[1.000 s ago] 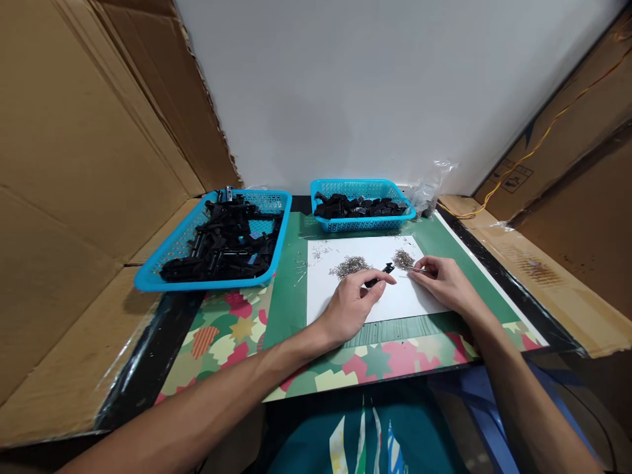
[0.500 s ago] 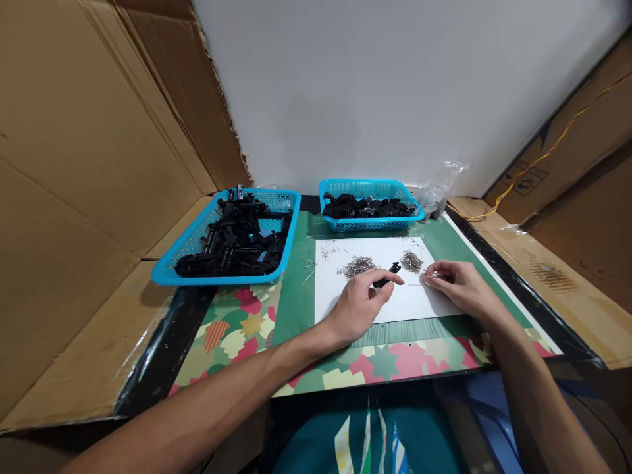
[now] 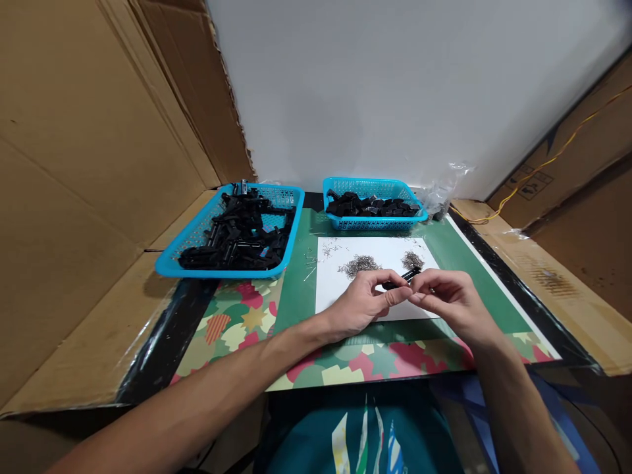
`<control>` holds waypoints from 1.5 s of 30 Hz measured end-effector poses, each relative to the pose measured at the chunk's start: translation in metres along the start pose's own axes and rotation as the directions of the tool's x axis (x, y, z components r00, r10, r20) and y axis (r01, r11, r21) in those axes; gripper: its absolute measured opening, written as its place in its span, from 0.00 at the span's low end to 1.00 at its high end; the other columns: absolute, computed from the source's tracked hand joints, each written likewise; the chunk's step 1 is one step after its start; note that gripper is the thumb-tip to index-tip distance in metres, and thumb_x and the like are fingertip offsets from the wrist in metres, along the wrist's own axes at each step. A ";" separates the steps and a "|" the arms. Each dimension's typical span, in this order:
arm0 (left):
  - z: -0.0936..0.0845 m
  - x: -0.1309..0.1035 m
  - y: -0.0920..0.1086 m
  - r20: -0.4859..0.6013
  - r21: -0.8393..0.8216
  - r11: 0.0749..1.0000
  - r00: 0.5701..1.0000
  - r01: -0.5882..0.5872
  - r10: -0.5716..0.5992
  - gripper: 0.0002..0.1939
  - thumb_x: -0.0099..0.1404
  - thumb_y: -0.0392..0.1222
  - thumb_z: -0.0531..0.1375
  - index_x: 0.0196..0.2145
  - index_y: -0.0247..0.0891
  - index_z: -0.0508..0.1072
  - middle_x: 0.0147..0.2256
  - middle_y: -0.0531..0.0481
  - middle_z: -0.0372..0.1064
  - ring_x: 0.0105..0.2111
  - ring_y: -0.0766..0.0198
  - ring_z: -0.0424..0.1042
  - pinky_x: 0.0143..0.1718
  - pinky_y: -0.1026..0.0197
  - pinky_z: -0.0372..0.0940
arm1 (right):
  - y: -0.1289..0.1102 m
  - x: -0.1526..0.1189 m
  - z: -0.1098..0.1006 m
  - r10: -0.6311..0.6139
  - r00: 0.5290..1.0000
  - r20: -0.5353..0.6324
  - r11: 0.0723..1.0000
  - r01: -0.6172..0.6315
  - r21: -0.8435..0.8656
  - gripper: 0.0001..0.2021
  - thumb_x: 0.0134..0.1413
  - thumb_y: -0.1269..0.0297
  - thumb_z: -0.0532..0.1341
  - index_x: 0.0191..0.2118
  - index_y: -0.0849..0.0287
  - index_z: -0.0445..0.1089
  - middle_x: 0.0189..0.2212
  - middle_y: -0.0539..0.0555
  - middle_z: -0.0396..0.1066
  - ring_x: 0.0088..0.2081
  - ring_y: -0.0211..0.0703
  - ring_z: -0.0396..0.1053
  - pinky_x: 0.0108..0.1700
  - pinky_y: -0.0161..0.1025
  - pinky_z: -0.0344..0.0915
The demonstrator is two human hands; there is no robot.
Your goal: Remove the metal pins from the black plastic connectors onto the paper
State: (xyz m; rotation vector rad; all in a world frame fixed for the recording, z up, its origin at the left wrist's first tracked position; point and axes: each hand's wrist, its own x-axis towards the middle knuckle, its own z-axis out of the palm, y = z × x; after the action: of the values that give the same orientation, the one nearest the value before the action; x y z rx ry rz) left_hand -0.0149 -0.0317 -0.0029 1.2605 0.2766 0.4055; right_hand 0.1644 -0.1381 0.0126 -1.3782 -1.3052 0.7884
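Note:
My left hand [image 3: 368, 299] is closed around a slim black plastic part [image 3: 411, 274], which sticks out past the fingertips, tilted up to the right. Against that part, my right hand [image 3: 447, 296] has its thumb and forefinger pinched together; whatever is between them is hidden or too small to name. Both hands meet above a white sheet [image 3: 328, 293]. On the sheet, just beyond my left hand, lies a pile of tiny metal pieces [image 3: 360, 265]. A smaller pile of similar metal pieces [image 3: 412, 259] lies behind the black part.
At the left stands a large blue basket [image 3: 165, 266] full of black plastic parts [image 3: 237, 243]. A smaller blue basket [image 3: 378, 224] with black pieces is at the back, beside a clear plastic bag [image 3: 442, 194]. Cardboard walls [image 3: 99, 131] flank the table. Loose metal bits [image 3: 310, 266] lie left of the sheet.
My right hand has moved left from beside the smaller pile to meet my left hand. The black part has shifted slightly right and now tilts toward my right fingers.

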 end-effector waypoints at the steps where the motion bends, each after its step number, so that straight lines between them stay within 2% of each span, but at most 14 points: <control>1: -0.001 0.000 0.000 -0.002 0.003 1.000 1.000 -0.006 0.006 0.26 0.61 0.63 0.71 0.38 0.37 0.73 0.21 0.61 0.52 0.18 0.74 0.51 0.18 0.66 0.43 | 0.001 0.001 0.001 -0.010 1.000 0.002 1.000 0.010 -0.012 0.13 0.56 0.52 0.73 0.32 0.56 0.79 0.26 0.52 0.72 0.28 0.41 0.63 0.30 0.38 0.60; 5: -0.006 0.000 -0.001 -0.056 0.037 0.999 0.998 0.005 -0.003 0.26 0.62 0.63 0.70 0.38 0.38 0.72 0.20 0.61 0.51 0.18 0.73 0.51 0.18 0.66 0.43 | 0.004 0.005 0.008 -0.045 0.997 -0.066 0.995 0.039 -0.090 0.14 0.56 0.50 0.73 0.33 0.56 0.81 0.25 0.52 0.70 0.27 0.41 0.63 0.29 0.39 0.59; 9: -0.010 0.001 -0.001 -0.148 0.098 0.995 0.989 -0.007 0.022 0.25 0.65 0.63 0.68 0.37 0.37 0.70 0.22 0.60 0.55 0.18 0.73 0.52 0.20 0.67 0.47 | 0.001 0.003 0.015 -0.062 0.988 -0.138 0.982 0.035 -0.188 0.13 0.59 0.50 0.70 0.37 0.56 0.83 0.28 0.53 0.73 0.28 0.41 0.63 0.29 0.39 0.59; 13: -0.010 0.002 0.000 -0.223 0.268 0.961 0.966 -0.070 0.133 0.22 0.69 0.60 0.65 0.34 0.37 0.70 0.24 0.58 0.59 0.22 0.72 0.55 0.23 0.65 0.51 | -0.004 -0.002 0.019 -0.049 0.990 -0.135 0.956 0.007 -0.292 0.15 0.65 0.50 0.66 0.42 0.56 0.83 0.24 0.50 0.63 0.26 0.40 0.57 0.27 0.38 0.55; 19: -0.006 0.000 0.003 -0.200 0.459 0.877 0.946 -0.139 0.255 0.19 0.72 0.56 0.63 0.35 0.36 0.73 0.32 0.52 0.67 0.29 0.66 0.62 0.30 0.62 0.56 | 0.001 -0.004 0.024 0.015 0.986 -0.165 0.978 -0.049 -0.204 0.17 0.63 0.47 0.67 0.40 0.58 0.81 0.21 0.48 0.59 0.25 0.39 0.55 0.26 0.37 0.52; 23: -0.005 -0.001 0.002 -0.160 0.579 0.803 0.947 -0.140 0.280 0.16 0.76 0.53 0.58 0.36 0.37 0.73 0.35 0.51 0.67 0.34 0.63 0.65 0.35 0.61 0.58 | 0.003 -0.003 0.024 0.085 0.987 -0.136 0.988 -0.101 -0.118 0.18 0.59 0.46 0.68 0.36 0.58 0.80 0.23 0.51 0.66 0.25 0.39 0.58 0.26 0.37 0.53; 25: -0.005 -0.002 0.002 -0.139 0.618 0.773 0.948 -0.144 0.288 0.15 0.78 0.51 0.55 0.39 0.38 0.73 0.38 0.50 0.68 0.38 0.61 0.67 0.40 0.60 0.60 | 0.003 -0.003 0.021 0.094 0.987 -0.133 0.988 -0.110 -0.113 0.17 0.58 0.47 0.69 0.35 0.59 0.80 0.24 0.52 0.69 0.25 0.40 0.60 0.26 0.37 0.54; 27: -0.004 -0.003 0.001 -0.122 0.622 0.772 0.956 -0.136 0.266 0.14 0.79 0.49 0.52 0.43 0.39 0.73 0.41 0.48 0.69 0.41 0.59 0.69 0.44 0.58 0.62 | 0.002 -0.002 0.013 0.081 0.981 -0.178 0.984 -0.107 -0.144 0.16 0.56 0.49 0.70 0.33 0.59 0.80 0.23 0.53 0.70 0.25 0.40 0.60 0.26 0.37 0.54; 30: -0.003 -0.005 0.000 -0.136 0.626 0.778 0.974 -0.055 0.179 0.18 0.79 0.48 0.52 0.60 0.41 0.68 0.44 0.46 0.71 0.40 0.58 0.71 0.44 0.57 0.64 | 0.000 0.005 -0.005 0.057 0.962 -0.266 0.964 -0.123 -0.236 0.17 0.54 0.49 0.70 0.31 0.61 0.80 0.20 0.51 0.65 0.23 0.38 0.56 0.25 0.37 0.50; 32: -0.001 -0.006 0.001 -0.136 0.659 0.752 0.983 0.000 0.120 0.26 0.78 0.49 0.53 0.70 0.41 0.58 0.46 0.45 0.73 0.39 0.58 0.72 0.43 0.56 0.66 | -0.003 0.011 -0.018 0.098 0.976 -0.193 0.939 -0.155 -0.307 0.16 0.54 0.51 0.69 0.32 0.62 0.80 0.19 0.50 0.63 0.23 0.37 0.55 0.25 0.36 0.48; 33: -0.001 -0.007 0.002 -0.115 0.683 0.730 0.989 0.009 0.095 0.28 0.78 0.49 0.52 0.71 0.41 0.56 0.46 0.45 0.74 0.38 0.57 0.72 0.43 0.56 0.66 | -0.005 0.015 -0.023 0.119 0.985 -0.128 0.920 -0.158 -0.359 0.15 0.55 0.52 0.68 0.31 0.62 0.79 0.19 0.49 0.61 0.23 0.37 0.54 0.25 0.36 0.47; 37: 0.002 -0.010 0.007 0.005 0.779 0.626 0.999 -0.025 0.034 0.21 0.81 0.48 0.46 0.63 0.44 0.69 0.41 0.48 0.76 0.40 0.58 0.74 0.42 0.57 0.65 | -0.007 0.023 -0.033 0.198 0.978 0.064 0.841 -0.136 -0.524 0.13 0.57 0.55 0.65 0.33 0.61 0.80 0.19 0.48 0.60 0.24 0.36 0.52 0.25 0.37 0.45; 41: 0.003 -0.011 0.006 0.017 0.826 0.562 0.999 -0.032 0.033 0.17 0.80 0.47 0.49 0.57 0.44 0.73 0.39 0.50 0.77 0.37 0.58 0.74 0.38 0.58 0.62 | -0.004 0.026 -0.032 0.246 0.965 0.085 0.818 -0.160 -0.553 0.13 0.56 0.56 0.65 0.32 0.61 0.80 0.20 0.49 0.61 0.24 0.37 0.53 0.25 0.38 0.47; 45: 0.003 -0.011 0.003 -0.010 0.844 0.537 1.000 -0.003 0.022 0.17 0.81 0.48 0.49 0.50 0.42 0.75 0.34 0.51 0.75 0.33 0.59 0.73 0.35 0.59 0.59 | -0.001 0.026 -0.026 0.195 0.980 0.030 0.827 -0.148 -0.543 0.14 0.55 0.56 0.64 0.30 0.62 0.79 0.19 0.48 0.59 0.23 0.36 0.53 0.25 0.38 0.46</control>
State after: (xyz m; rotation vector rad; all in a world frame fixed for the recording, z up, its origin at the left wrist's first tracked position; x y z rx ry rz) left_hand -0.0234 -0.0384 0.0006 2.2401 0.5206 0.2888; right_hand 0.1938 -0.1194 0.0252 -1.9513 -1.5581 0.6207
